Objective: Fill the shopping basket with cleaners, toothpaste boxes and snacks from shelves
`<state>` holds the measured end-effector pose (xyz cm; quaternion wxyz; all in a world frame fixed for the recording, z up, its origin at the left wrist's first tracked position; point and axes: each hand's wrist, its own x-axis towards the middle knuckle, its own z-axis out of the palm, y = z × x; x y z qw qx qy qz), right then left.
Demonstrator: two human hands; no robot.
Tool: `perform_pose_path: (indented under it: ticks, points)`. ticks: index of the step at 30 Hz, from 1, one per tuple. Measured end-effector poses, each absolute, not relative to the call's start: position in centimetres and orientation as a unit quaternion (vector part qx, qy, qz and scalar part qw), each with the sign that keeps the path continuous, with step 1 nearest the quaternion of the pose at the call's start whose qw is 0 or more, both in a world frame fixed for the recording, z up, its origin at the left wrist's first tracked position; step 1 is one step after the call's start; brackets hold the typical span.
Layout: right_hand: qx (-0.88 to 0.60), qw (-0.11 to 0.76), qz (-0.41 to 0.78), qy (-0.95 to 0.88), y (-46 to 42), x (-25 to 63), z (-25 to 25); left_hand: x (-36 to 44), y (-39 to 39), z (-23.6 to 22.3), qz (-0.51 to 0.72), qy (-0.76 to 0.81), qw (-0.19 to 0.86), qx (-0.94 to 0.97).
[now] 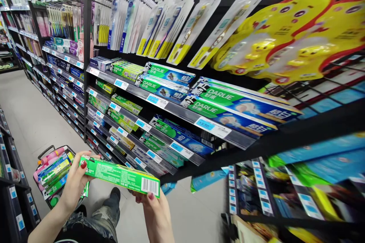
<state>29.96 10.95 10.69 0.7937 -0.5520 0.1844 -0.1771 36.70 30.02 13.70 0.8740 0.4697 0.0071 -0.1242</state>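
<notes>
Between my two hands is a long green toothpaste box (pixel 122 174), tilted down to the right, its barcode at the right end. My left hand (pixel 78 176) grips the box's left end, thumb on the front face. The fingers of my right hand (pixel 154 201) are closed on the lower right end, thumb at the front edge. Behind the box stands a shelf rack with DARLIE toothpaste boxes (pixel 216 98) in blue and green. At the lower left, partly behind my left forearm, is a shopping basket (pixel 53 148) filled with toothpaste boxes and pink items.
Packaged toothbrushes (pixel 168 26) hang on hooks above the shelf. Yellow chick-shaped packs (pixel 273 34) jut out at upper right. Blue packs (pixel 327 167) stick out at right. A dark shelf (pixel 17 190) edges the aisle at left; grey floor (pixel 25 102) runs between.
</notes>
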Motion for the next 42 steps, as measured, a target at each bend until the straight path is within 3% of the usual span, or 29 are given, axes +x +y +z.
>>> perform_pose_path:
  ticks: [11, 26, 42]
  points:
    - [-0.511, 0.812, -0.216, 0.184, 11.1, 29.1, 10.5, 36.1, 30.1, 14.0, -0.108, -0.040, 0.872, 0.475]
    - [-0.514, 0.827, -0.160, 0.161, 9.6, 29.0, 8.2, 35.8, 30.0, 14.3, -0.101, -0.007, 0.867, 0.488]
    - [-0.511, 0.816, -0.191, 0.193, 10.9, 28.9, 9.7, 35.7, 29.9, 13.8, -0.108, -0.012, 0.865, 0.490]
